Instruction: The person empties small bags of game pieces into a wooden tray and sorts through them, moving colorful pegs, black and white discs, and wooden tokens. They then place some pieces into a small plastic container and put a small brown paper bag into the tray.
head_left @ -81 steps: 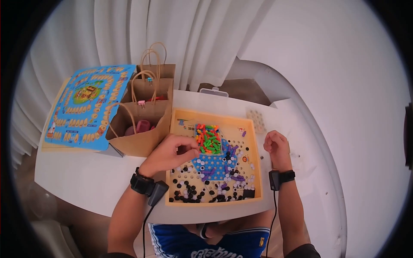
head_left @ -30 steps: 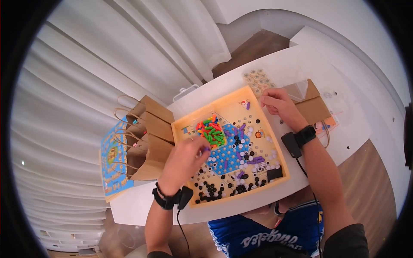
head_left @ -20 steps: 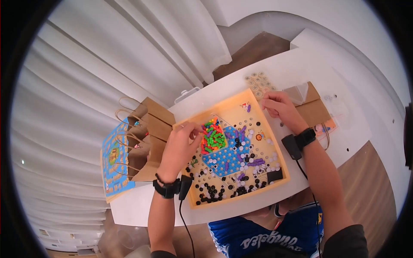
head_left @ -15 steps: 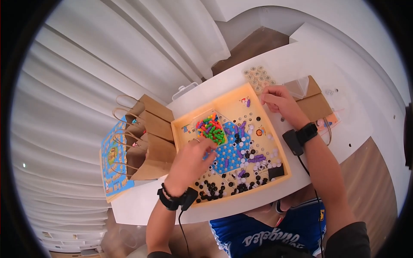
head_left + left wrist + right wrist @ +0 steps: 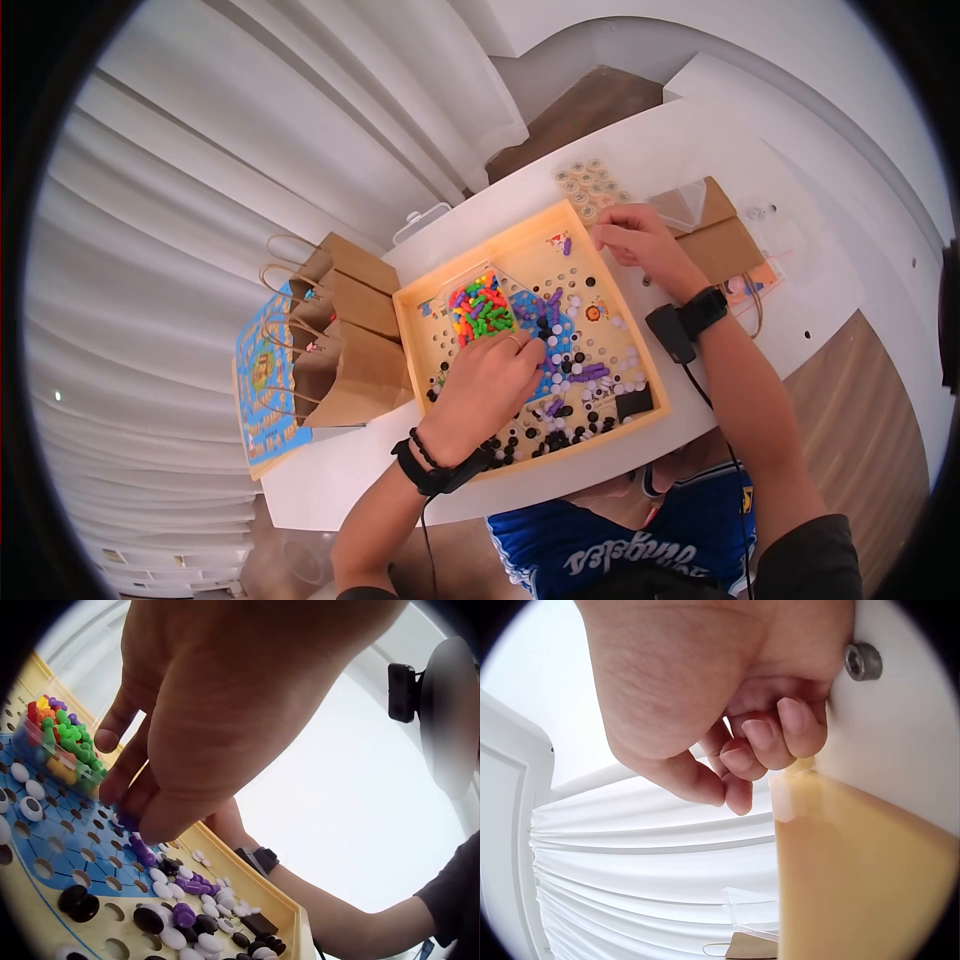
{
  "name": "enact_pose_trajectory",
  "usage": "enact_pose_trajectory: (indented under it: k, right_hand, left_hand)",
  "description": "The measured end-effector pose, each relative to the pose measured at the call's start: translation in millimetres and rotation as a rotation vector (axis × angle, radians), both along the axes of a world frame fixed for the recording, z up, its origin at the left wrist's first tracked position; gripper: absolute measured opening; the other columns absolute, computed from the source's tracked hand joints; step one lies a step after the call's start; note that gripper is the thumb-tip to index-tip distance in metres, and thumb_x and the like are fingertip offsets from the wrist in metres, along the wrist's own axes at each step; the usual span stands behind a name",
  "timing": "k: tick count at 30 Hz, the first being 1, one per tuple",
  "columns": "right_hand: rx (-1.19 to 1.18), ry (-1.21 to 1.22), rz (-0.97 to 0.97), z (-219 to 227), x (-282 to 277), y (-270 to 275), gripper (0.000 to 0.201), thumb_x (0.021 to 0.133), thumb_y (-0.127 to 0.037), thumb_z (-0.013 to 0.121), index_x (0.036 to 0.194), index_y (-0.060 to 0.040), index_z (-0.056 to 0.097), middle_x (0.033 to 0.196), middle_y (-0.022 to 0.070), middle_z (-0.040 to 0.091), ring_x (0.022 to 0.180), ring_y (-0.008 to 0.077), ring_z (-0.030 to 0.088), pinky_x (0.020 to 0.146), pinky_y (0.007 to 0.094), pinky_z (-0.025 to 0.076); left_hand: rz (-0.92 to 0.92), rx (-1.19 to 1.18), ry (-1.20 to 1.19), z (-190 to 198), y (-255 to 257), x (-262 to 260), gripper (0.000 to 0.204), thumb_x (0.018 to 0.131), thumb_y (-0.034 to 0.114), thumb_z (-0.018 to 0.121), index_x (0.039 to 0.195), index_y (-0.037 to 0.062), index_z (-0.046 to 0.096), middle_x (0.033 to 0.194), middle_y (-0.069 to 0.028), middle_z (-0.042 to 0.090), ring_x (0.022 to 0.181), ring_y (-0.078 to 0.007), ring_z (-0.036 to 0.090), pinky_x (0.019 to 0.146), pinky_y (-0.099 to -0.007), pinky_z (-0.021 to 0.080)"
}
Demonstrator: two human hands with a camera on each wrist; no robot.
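My left hand [image 5: 487,385] is over the blue star area [image 5: 530,310] of a yellow-rimmed wooden game board [image 5: 628,285]. In the left wrist view, its thumb and fingertips pinch a small purple pawn [image 5: 129,822]. More purple pawns [image 5: 142,850] lie just below the fingers, among black and white pieces. A clear plastic box [image 5: 462,337] on the board holds red, green, orange, yellow and a few purple pawns [image 5: 485,308]. My right hand [image 5: 645,245] hangs loosely curled by the board's far right corner and holds nothing.
Paper bags [image 5: 350,330] and a blue printed game sheet [image 5: 265,365] stand left of the board. Round wooden discs [image 5: 590,185] lie beyond it. A flat brown bag [image 5: 720,245] lies to the right. Black and white pieces [image 5: 570,430] crowd the near edge.
Around a second ago, the left hand, with a purple pawn, went over the clear box. It has since come down and right onto the blue area. The right hand stays by the corner.
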State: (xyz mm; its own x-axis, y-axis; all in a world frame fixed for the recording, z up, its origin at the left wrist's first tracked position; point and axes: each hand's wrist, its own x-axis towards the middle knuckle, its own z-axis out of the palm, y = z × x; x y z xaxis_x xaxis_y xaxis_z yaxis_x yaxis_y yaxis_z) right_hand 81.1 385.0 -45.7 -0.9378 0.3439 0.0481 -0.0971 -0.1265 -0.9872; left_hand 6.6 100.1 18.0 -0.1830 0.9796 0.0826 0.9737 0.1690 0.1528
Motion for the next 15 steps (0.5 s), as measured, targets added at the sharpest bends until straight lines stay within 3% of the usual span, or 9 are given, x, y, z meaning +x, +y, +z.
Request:
enact_pose_trajectory:
  k: [7, 15]
  right_hand:
    - [0.042, 0.009, -0.011, -3.3, -1.4, 0.6, 0.017, 0.097, -0.015, 0.064, 0.082, -0.0067, 0.066, 0.062, -0.0094, 0.042, 0.054, 0.0007, 0.034, 0.05, 0.0223, 0.024]
    - [0.025, 0.015, 0.006, -4.7, -2.5, 1.1, 0.016, 0.096, -0.014, 0.065, 0.082, -0.0064, 0.067, 0.061, -0.0094, 0.042, 0.054, 0.0008, 0.035, 0.05, 0.0219, 0.024]
  left_hand:
    - [-0.112, -0.04, 0.116, -9.2, 14.6, 1.6, 0.016, 0.086, 0.011, 0.074, 0.099, 0.0052, 0.066, 0.094, -0.009, 0.065, 0.092, -0.0296, 0.068, 0.082, -0.0425, 0.055]
    - [-0.091, -0.05, 0.002, -10.4, 7.9, -3.9, 0.017, 0.086, 0.01, 0.076, 0.1, 0.0043, 0.068, 0.096, -0.011, 0.067, 0.091, -0.0311, 0.068, 0.082, -0.0429, 0.055]
